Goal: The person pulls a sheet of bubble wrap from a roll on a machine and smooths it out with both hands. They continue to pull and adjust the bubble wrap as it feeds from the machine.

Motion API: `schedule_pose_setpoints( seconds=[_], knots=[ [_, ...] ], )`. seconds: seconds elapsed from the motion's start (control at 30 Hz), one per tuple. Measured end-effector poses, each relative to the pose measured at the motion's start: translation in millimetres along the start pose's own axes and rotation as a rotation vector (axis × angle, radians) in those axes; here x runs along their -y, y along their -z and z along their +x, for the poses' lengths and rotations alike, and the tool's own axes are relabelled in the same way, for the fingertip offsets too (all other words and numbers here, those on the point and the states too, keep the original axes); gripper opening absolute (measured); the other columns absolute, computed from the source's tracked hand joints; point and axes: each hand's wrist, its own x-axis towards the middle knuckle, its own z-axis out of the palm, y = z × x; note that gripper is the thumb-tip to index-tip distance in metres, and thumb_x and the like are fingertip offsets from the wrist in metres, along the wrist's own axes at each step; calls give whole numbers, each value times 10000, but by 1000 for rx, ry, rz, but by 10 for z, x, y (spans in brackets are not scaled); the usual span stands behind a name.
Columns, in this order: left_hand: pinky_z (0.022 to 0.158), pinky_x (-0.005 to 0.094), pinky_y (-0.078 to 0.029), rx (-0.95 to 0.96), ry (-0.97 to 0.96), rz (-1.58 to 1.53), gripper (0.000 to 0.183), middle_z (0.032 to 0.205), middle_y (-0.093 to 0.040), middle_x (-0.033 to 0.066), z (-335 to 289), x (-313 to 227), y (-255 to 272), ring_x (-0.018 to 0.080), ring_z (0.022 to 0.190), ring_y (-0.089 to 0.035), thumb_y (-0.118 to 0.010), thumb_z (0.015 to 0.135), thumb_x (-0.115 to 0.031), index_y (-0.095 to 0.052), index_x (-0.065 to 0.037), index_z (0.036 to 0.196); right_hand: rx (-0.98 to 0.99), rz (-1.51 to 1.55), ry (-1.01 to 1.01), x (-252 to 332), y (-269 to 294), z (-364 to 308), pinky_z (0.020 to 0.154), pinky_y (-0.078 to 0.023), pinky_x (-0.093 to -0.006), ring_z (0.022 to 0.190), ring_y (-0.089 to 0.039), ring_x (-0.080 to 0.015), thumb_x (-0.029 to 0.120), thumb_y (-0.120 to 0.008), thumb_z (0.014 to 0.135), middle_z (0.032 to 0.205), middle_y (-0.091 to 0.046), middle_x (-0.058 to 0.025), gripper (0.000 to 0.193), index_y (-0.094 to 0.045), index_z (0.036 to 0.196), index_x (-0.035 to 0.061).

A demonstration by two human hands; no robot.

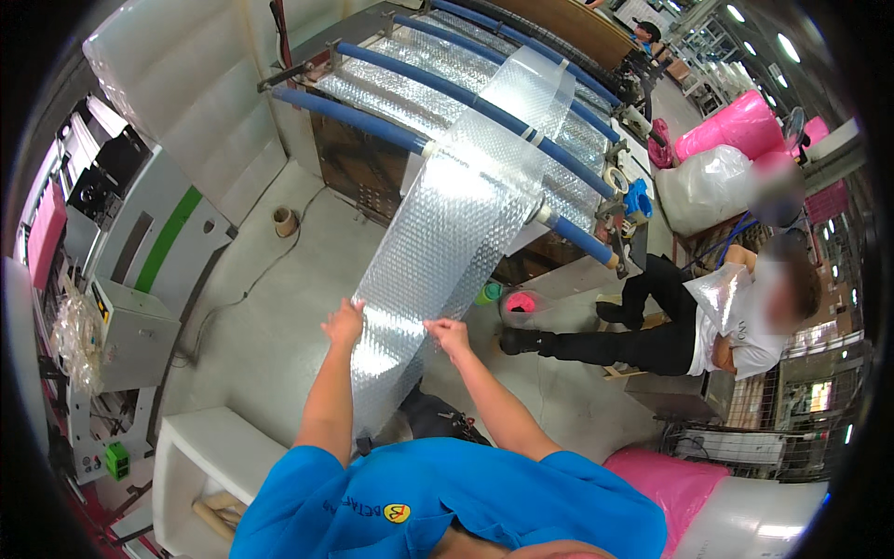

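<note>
1. Here's the silvery bubble sheet (438,233), running over the blue rollers (358,123) and down between both hands.
2. Left hand (344,323) at its left edge, fingers bent and touching; whether they've closed on it, I can't tell.
3. Right hand (450,336) opposite, fingertips pinched together on the right edge, undersides hidden.
4. The sheet's bottom end? Hard to make out near the blue shirt (438,494).
5. Over right, a seated person (643,335), head blurred.
</note>
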Motion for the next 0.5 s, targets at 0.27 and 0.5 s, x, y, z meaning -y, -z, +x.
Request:
schedule_pose_setpoints(
  seconds=[0.27,0.5],
  knots=[
    [664,441,-409,-142,-53,-131,477,801,-573,185,135,-460,219,350,778,-543,-292,814,-492,-459,-64,941,-108,106,166,694,259,116,452,-332,-194,520,-430,-38,241,-661,684,607,-518,33,194,-577,680,66],
    [637,423,-413,-228,-157,-270,564,744,-571,179,-418,-217,484,339,731,-547,-481,695,-564,-476,-27,867,-207,300,319,711,102,-317,463,-329,-187,542,-430,-31,227,-660,688,611,-507,42,179,-567,700,75]
  ],
)
